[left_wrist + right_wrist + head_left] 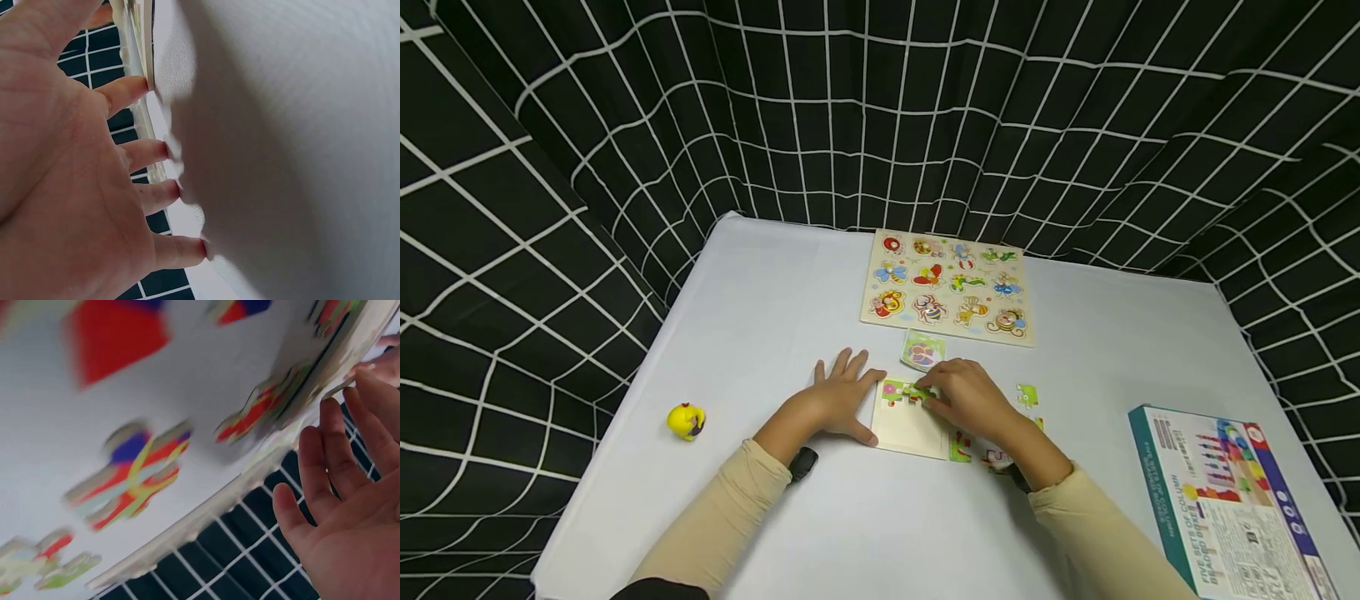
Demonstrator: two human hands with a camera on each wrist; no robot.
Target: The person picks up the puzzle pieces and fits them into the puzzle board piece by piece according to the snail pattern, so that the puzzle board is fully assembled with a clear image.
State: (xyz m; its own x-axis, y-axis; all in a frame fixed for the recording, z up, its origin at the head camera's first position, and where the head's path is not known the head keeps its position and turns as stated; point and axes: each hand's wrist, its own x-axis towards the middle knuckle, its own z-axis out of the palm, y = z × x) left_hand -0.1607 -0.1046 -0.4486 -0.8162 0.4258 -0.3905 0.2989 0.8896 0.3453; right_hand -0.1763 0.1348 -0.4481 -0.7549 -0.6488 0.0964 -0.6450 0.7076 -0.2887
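A shallow wooden puzzle tray (912,433) lies on the white table between the hands. In its top left corner sits a green jigsaw piece (892,390) with a pink spot. The right hand (973,400) pinches a thin jigsaw piece (337,389) between thumb and index finger, over the tray's upper part. Fingers spread, the left hand (838,398) rests at the tray's left side, thumb and index fingertip at its edge. Loose pieces, among them a green and red piece (959,447) and a green piece (1027,394), lie right of the tray.
A small picture card (922,350) lies just above the tray. Behind it is a large wooden insect puzzle board (947,287). A yellow toy (686,422) stands at left, a printed box (1225,492) at right. Black gridded curtains (880,108) surround the table.
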